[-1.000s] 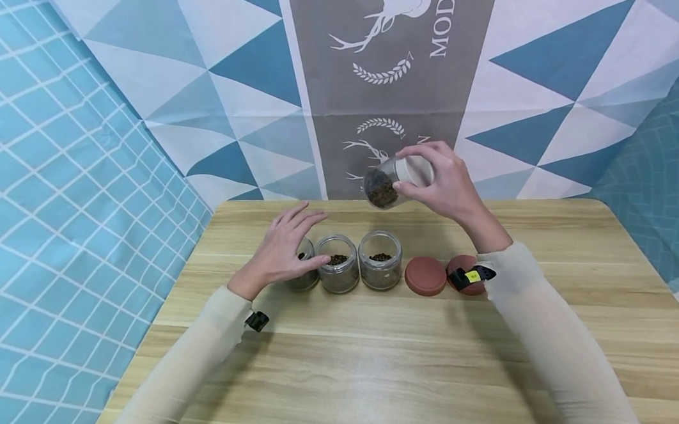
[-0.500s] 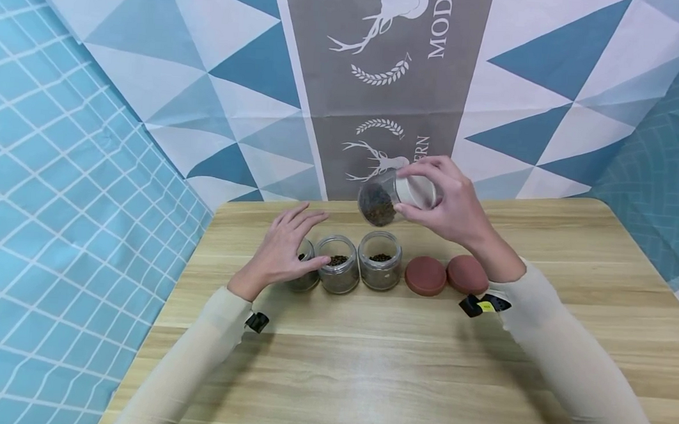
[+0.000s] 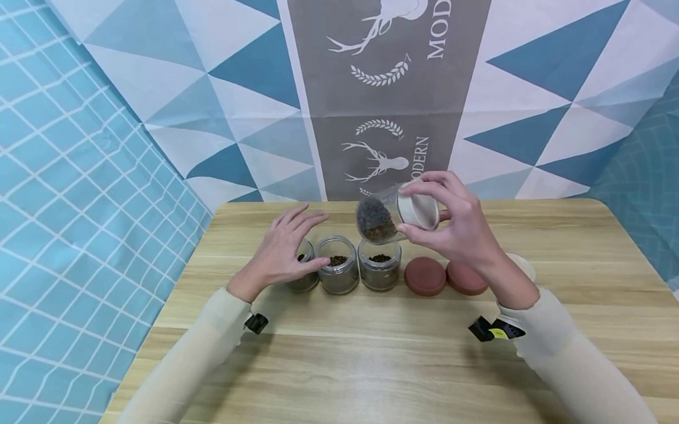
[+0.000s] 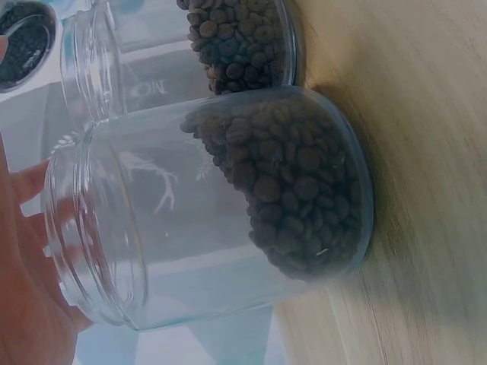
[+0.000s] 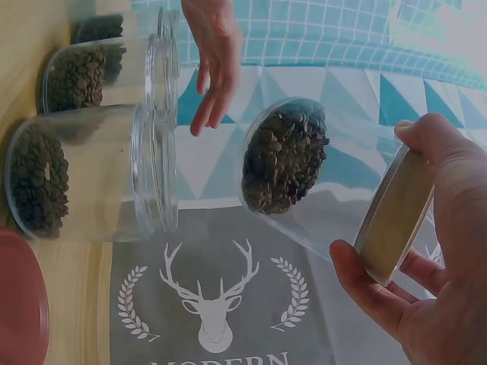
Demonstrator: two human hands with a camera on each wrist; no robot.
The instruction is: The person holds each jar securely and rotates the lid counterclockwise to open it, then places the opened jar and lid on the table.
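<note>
My right hand point(image 3: 460, 221) grips a clear jar point(image 5: 285, 156) by its cream lid point(image 5: 399, 209), thumb and fingers round the lid's edge. Tilted on its side, that jar carries dark brown pellets and hangs over the right end of a row of three lidless jars. The right jar point(image 3: 378, 276), middle jar point(image 3: 338, 277) and left jar point(image 3: 301, 279) stand side by side, with similar pellets in the bottom. My left hand point(image 3: 280, 250) has its fingers spread over the left jar, thumb reaching toward the middle jar's rim; it grips nothing.
Two red lids, the nearer one point(image 3: 425, 276) beside the right jar and the other point(image 3: 466, 278) partly behind my forearm, lie on the wooden table point(image 3: 354, 366). A pale lid point(image 3: 522, 265) shows past the forearm. Patterned cloth backs the table.
My right hand has come down and slightly right with the tilted jar, whose lower edge now overlaps the right jar's opening. The pale lid has come into view. My left hand has stayed put.
</note>
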